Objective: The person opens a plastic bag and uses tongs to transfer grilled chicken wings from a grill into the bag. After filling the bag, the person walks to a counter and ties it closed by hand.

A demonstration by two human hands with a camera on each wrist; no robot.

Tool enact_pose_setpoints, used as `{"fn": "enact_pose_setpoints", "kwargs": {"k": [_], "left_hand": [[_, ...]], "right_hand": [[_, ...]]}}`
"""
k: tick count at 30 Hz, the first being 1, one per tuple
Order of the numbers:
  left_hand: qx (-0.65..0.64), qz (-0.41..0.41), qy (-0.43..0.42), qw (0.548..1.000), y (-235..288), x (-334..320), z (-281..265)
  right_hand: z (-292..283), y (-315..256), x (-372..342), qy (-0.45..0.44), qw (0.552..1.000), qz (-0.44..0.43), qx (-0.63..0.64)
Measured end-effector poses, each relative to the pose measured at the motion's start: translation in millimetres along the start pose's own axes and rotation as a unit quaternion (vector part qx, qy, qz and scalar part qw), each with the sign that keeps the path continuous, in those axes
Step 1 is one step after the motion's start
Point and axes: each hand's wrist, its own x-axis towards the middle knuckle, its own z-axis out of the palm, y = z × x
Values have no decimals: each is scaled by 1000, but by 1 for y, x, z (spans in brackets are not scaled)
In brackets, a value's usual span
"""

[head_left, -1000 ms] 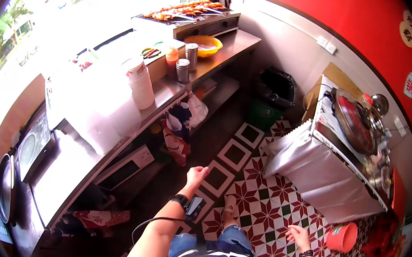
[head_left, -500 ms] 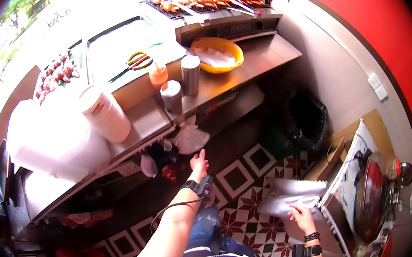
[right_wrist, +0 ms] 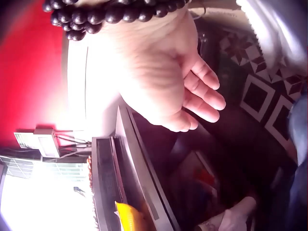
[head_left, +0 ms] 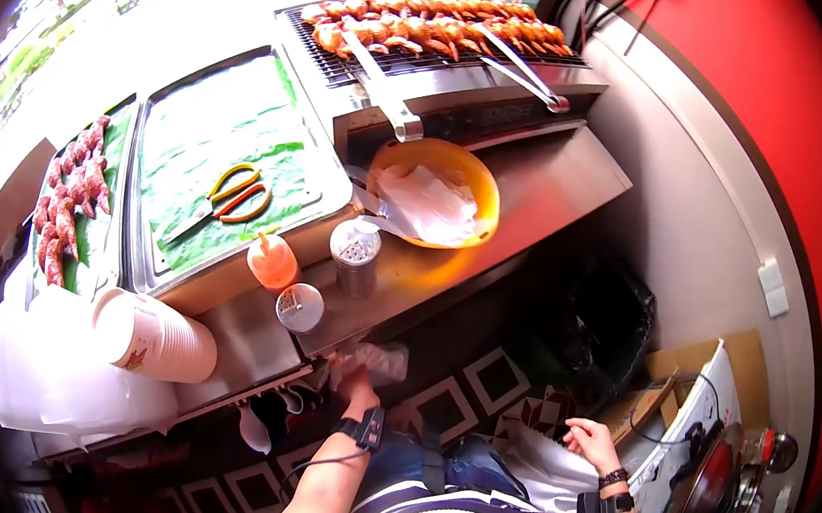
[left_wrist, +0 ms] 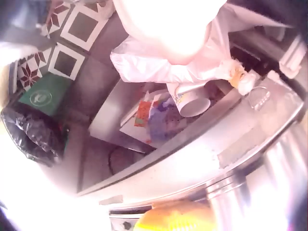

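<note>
Below the counter's front edge hangs a thin clear plastic bag (head_left: pixel 382 361), bunched at an orange tie in the left wrist view. My left hand (head_left: pixel 354 386) is right at this bag in the head view, its fingers hidden. In the left wrist view the overexposed left hand (left_wrist: pixel 166 24) overlaps the plastic; I cannot tell whether its fingers grip it. My right hand (head_left: pixel 594 442) is held in the air near the covered stand, holding nothing. Its fingers (right_wrist: pixel 204 91) are loosely bent in the right wrist view.
Along the counter (head_left: pixel 565 178) stand a yellow basket (head_left: pixel 487 179), shakers (head_left: pixel 354 261), an orange bottle (head_left: pixel 272 262) and stacked cups (head_left: pixel 167 339). Scissors (head_left: pixel 227 199) lie on a leaf-lined tray (head_left: pixel 138 228). Skewered meat (head_left: pixel 434 34) covers the grill. A black-lined bin (head_left: pixel 614 328) stands on the floor.
My left hand has moved to the hanging bag under the counter edge. The view has turned and come nearer the grill and trays. My right hand stays relaxed at my side.
</note>
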Motion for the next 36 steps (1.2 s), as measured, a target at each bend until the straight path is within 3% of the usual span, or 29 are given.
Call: {"fn": "enact_pose_setpoints", "kwargs": {"k": [6,8,11,12,14,17,18,20,22,23,26,27,30,31,32,34,36], "left_hand": [[218,138,-2,966,8,-63,-35],[278,227,53,932,0,-82,-41],[285,228,107,925,9,-113,-40],[286,228,126,922,7,-121,-38],[287,224,159,918,1,-135,-30],[317,197,168,912,-6,-177,-7],[319,221,167,906,-13,-188,2],[333,247,143,899,-20,-212,15],[348,300,131,879,-15,-241,28],[354,316,129,870,-10,-256,32],[360,398,139,832,5,-282,29],[359,429,143,817,10,-288,24],[362,428,131,817,21,-309,8],[349,424,136,825,34,-324,4],[343,433,172,815,51,-339,0],[306,561,240,731,102,-362,2],[401,617,173,654,137,-367,1]], "right_hand": [[32,-93,110,-149,969,-131,-151],[51,-123,144,-216,940,-167,-204],[91,-156,179,-327,863,-267,-277],[103,-188,167,-386,849,-203,-297],[131,-179,195,-468,767,-282,-337],[176,-179,204,-554,665,-307,-395],[189,-180,200,-570,639,-312,-411],[223,-147,211,-554,668,-318,-382],[237,-150,191,-578,694,-257,-343],[228,-158,174,-566,753,-138,-306],[230,-142,183,-630,758,4,-166],[228,-136,189,-685,725,-6,-72],[191,-189,163,-689,708,-142,-67],[180,-206,153,-691,705,-140,-73],[175,-214,151,-693,690,-194,-79],[161,-235,139,-692,664,-272,-86],[147,-255,125,-643,621,-438,-93]]}}
